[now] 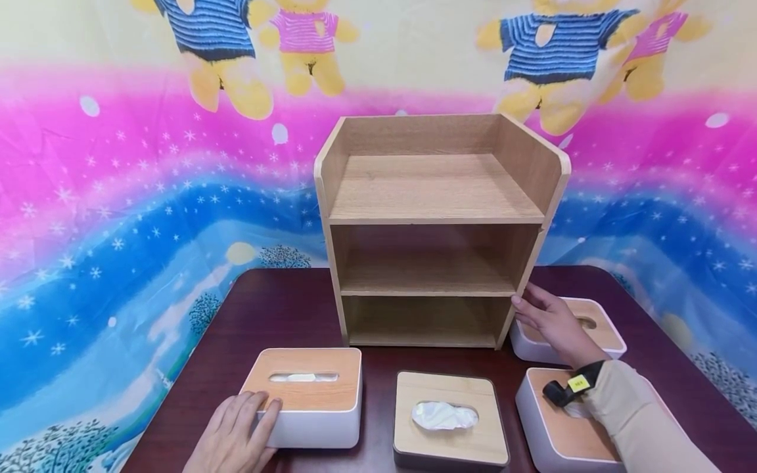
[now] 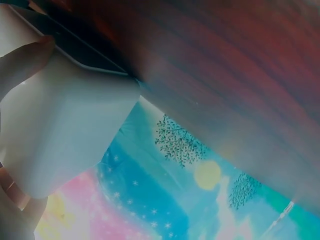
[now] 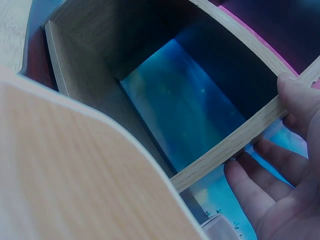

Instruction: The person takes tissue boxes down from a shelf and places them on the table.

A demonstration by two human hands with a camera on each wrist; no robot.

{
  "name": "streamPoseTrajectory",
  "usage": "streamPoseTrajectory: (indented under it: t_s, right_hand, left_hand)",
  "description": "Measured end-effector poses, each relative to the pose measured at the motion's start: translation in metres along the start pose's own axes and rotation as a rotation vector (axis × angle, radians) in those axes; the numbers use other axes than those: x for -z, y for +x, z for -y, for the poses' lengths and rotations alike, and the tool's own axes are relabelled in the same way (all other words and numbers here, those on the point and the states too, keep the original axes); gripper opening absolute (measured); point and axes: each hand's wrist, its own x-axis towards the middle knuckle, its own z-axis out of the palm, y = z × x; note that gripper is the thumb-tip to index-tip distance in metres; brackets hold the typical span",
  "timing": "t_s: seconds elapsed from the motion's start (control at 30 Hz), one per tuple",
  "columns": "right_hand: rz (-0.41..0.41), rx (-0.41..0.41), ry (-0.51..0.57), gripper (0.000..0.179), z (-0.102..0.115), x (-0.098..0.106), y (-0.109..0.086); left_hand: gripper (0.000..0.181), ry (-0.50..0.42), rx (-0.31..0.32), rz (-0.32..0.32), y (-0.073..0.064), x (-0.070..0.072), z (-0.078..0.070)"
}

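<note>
A small wooden shelf unit (image 1: 436, 190) with three levels stands at the middle of the table. My right hand (image 1: 550, 322) holds its right side panel low down; in the right wrist view the thumb (image 3: 295, 100) lies at the panel's front edge and the fingers (image 3: 255, 187) touch its outer face. At the left is a white tissue box (image 1: 316, 427) with a wooden lid, gripped at its left end by my left hand (image 1: 236, 433). The left wrist view shows digits on two sides of that white box (image 2: 65, 125).
In front of the shelf lies a dark-sided tissue box (image 1: 449, 447). Two white tissue boxes are at the right: one beside the shelf (image 1: 597, 341), another nearer (image 1: 532, 427), under my right forearm. A printed cloth (image 1: 118, 164) hangs behind the dark table (image 1: 278, 302).
</note>
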Motion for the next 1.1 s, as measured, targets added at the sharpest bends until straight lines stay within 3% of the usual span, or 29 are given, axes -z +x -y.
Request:
streamPoseTrajectory:
  t_s: [0.37,0.8,1.1]
  right_hand:
    - [0.001,-0.019,0.016,0.074,0.0008,0.0001,0.0001]
    - [0.017,-0.031,0.025,0.075,0.0055,0.0002,-0.0007]
    - [0.008,-0.053,-0.02,0.077,0.0058,-0.0007,-0.0013]
  left_hand:
    - [0.046,0.037,-0.021,-0.021,-0.0017,-0.0035,-0.0024]
    - [0.047,0.026,-0.026,0.041,-0.0018,-0.0018,-0.0063]
    - [0.045,0.029,-0.042,0.013,-0.0036,-0.0029,-0.0053]
